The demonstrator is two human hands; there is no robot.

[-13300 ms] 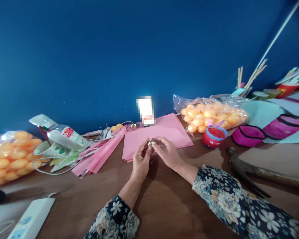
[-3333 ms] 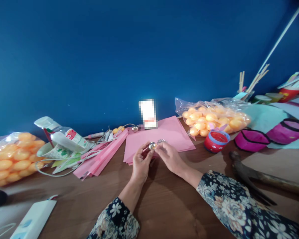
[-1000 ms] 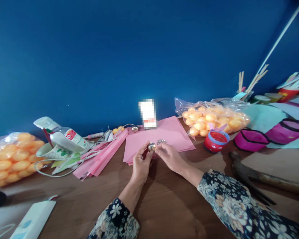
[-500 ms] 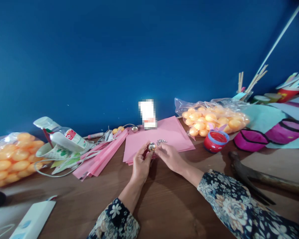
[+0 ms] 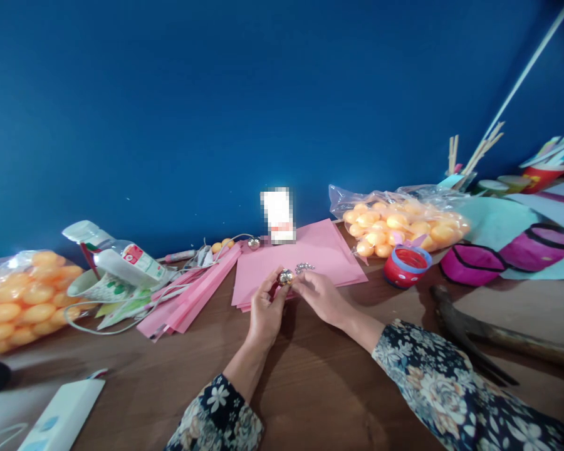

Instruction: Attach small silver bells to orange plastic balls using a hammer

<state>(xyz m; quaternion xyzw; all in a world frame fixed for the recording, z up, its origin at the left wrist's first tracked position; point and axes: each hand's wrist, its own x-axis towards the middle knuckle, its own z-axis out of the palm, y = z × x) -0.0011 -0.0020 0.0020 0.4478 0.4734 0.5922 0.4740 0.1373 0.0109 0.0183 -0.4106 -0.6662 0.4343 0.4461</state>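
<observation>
Between the thumb and fingers of my left hand [image 5: 266, 307] is a shiny silver ball [image 5: 286, 276], held over the near edge of the pink paper sheets [image 5: 310, 244]. My right hand [image 5: 320, 297] meets the ball's right side with thumb and fingertips pinched together; what they hold, if anything, is too small to make out. Just beyond the fingers, a cluster of small silver beads [image 5: 304, 268] lies on the paper. Another silver ball [image 5: 254, 242] rests at the paper's far left corner.
Bags of orange balls [image 5: 404, 225] stand at both sides. On the right are a red cup [image 5: 407, 266], magenta fabric holders [image 5: 474, 264] and a hammer [image 5: 470, 329]. Leftward lie pink strips [image 5: 192, 297], a white cable, a bottle [image 5: 138, 263] and a power strip [image 5: 66, 413].
</observation>
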